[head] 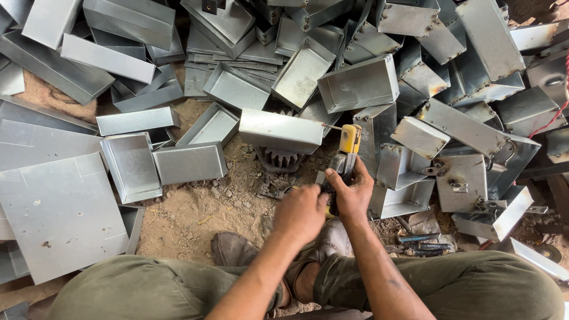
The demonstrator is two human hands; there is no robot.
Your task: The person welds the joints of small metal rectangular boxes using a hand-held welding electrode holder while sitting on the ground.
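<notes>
- A yellow-headed welding electrode holder (348, 148) sits near the middle of the view, its thin rod touching the right end of a galvanised sheet-metal tray (281, 131) propped on a toothed gear (280, 159).
- The right hand (352, 191) is wrapped closed around the holder's dark grip; the left hand (300, 213) is curled shut just beside it, apparently steadying the same grip, though what it clasps is hidden.
- The person sits on the sandy floor (189, 219), olive trousers and a worn shoe (232, 248) directly below the hands.
- Risk, as judged: bare hands close to the rod tip invite burns, and the tray, balanced on the gear, could tip if nudged.
- Sharp-edged trays (355, 83) ring the spot on three sides; flat sheets (56, 207) lie to the left.
- Open ground is only the patch of sand left of the hands; a red cable (548, 121) runs at the right edge.
</notes>
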